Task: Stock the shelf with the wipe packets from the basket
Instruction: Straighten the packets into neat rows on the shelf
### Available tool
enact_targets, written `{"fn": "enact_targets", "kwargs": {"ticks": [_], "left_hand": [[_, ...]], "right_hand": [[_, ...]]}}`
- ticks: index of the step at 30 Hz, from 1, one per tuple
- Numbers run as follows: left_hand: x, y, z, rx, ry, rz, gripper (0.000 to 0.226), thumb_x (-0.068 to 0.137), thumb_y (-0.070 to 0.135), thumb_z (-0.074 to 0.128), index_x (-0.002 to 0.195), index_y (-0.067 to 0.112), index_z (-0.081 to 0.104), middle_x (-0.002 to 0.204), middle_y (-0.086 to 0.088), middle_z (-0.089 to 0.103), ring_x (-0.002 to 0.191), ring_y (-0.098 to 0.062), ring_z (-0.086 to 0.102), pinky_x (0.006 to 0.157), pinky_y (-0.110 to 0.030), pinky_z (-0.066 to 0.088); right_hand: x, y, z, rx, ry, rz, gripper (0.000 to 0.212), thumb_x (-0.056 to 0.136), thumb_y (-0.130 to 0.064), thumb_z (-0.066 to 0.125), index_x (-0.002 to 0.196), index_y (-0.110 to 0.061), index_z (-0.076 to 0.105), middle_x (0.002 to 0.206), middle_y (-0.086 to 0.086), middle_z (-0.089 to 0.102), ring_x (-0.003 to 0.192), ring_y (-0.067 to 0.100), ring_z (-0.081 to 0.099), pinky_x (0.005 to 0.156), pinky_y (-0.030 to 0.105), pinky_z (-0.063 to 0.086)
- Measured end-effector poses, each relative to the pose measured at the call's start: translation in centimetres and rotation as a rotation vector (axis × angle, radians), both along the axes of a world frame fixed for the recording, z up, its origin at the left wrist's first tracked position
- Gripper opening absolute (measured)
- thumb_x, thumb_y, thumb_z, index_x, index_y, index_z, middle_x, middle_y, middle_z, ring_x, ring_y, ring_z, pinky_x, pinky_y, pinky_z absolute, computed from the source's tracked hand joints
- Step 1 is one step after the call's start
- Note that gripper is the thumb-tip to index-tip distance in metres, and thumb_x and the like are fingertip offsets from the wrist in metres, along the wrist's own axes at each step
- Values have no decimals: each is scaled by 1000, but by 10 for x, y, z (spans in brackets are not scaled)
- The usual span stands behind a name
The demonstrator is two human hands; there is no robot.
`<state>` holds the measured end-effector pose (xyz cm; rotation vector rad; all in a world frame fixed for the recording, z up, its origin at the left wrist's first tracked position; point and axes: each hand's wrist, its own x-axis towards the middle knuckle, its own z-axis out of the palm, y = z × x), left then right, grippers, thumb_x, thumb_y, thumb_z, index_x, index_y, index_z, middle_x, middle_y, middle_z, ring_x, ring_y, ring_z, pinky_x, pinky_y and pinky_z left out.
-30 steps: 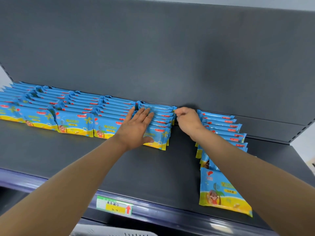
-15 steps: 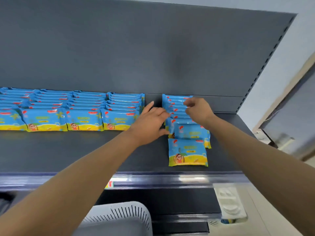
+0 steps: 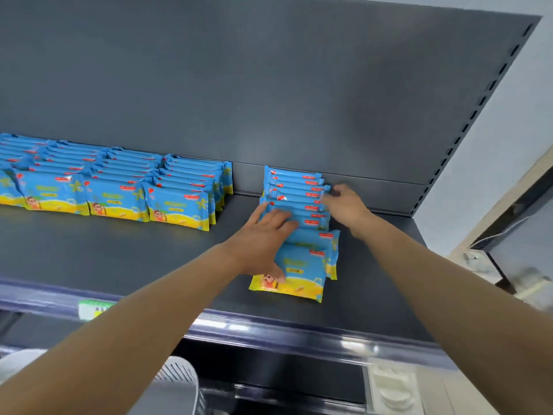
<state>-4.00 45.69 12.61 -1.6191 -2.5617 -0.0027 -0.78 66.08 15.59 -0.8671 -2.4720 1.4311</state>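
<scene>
Row in hand: wipe packets (image 3: pixel 302 259), overlapped front to back in a loose file on the shelf (image 3: pixel 119 259), set apart at 3 o'clock of the finished rows (image 3: pixel 119 193).
Left hand (image 3: pixel 266 235): fingers straight and spread, flat on the packet tops mid-file; thumb down on the front packet.
Right hand (image 3: pixel 344 205): at 2 o'clock of the left, against the file's right ends; motion-blurred, so I cannot tell whether its fingers pinch a packet or only nudge it.
Step, as judged: squaring up the file.
Method: press lightly (film wrap likely slides), close both sides inward together, and draw the sprawled front packets toward 12 o'clock until their faces line up with the neighbouring rows.
Basket (image 3: pixel 179 372): white slotted rim only, at 7 o'clock under the left forearm; contents hidden.
Price tag (image 3: pixel 92 308): blurred, unreadable.
Count: finished rows cut off at 9 o'clock; total unknown.
</scene>
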Motion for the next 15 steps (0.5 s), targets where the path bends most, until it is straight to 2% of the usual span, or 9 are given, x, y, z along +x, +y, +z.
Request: {"fn": "enact_targets", "kwargs": {"ticks": [2,5,7,9,12,15], "left_hand": [[0,8,2,16,-6,38,99,65,58,70,143,19,23,144,-2,26,140,-16,13,109,-36,-20],[2,14,5,51,8,90,89,65,54,70,137,20,32,132,1,36,134,-14,24,112,-35,-14],[4,17,7,56,39,131,85,65,54,69,135,19,33,127,2,39,130,-15,30,114,-35,-10],[5,20,8,57,81,163,84,67,53,66,136,18,32,126,0,39,127,-18,32,115,-36,-6],[1,24,7,40,142,207,81,73,49,61,139,14,31,126,-4,38,126,-23,32,115,-37,-3],[-8,21,7,51,166,253,75,75,45,61,137,13,34,124,-5,39,122,-25,34,114,-38,0]], "right_hand": [[-11,12,-7,-149,26,36,51,90,-34,57,130,-7,44,122,4,58,104,18,60,86,31,47],[-25,23,-16,-346,4,93,49,87,-45,59,122,-11,52,113,5,67,100,21,65,96,41,49],[-31,26,-20,-396,-4,122,37,87,-47,57,108,-16,61,100,3,72,93,20,69,95,44,51],[-36,26,-21,-431,-1,137,34,86,-50,56,100,-20,64,97,2,73,91,20,70,94,44,51],[-41,25,-21,-481,8,114,32,85,-54,56,94,-24,62,100,2,71,95,21,68,95,45,50],[-49,21,-22,-565,23,137,30,87,-50,56,98,-23,64,98,1,73,94,21,69,93,43,51]]}}
